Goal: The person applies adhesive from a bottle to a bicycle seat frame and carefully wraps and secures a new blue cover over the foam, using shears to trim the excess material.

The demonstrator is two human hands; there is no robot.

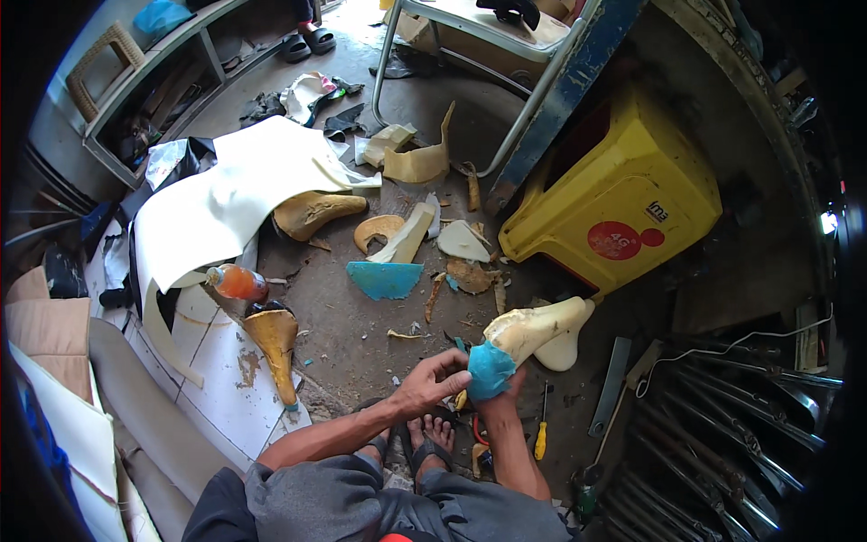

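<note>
At the lower middle, a cream foam bicycle-seat shape (pixel 542 325) has its near end covered in light blue foam (pixel 490 370). My right hand (pixel 502 405) grips this end from below and the right. My left hand (pixel 433 384) is at the blue piece's left edge, fingers curled against it. Just right of my hands a yellow-handled screwdriver (pixel 542 434) lies on the floor. Another worn tan seat foam (pixel 271 334) lies to the left, beside a bottle of orange liquid (pixel 237 283).
A large white sheet (pixel 208 217) and foam scraps (pixel 384 280) lie ahead. An overturned yellow plastic stool (pixel 632 172) and metal-framed chair (pixel 492 27) stand beyond. Dark metal bars (pixel 722 434) pile at right, padded panels (pixel 54 379) at left. A person's feet in clogs (pixel 307 43) show at top.
</note>
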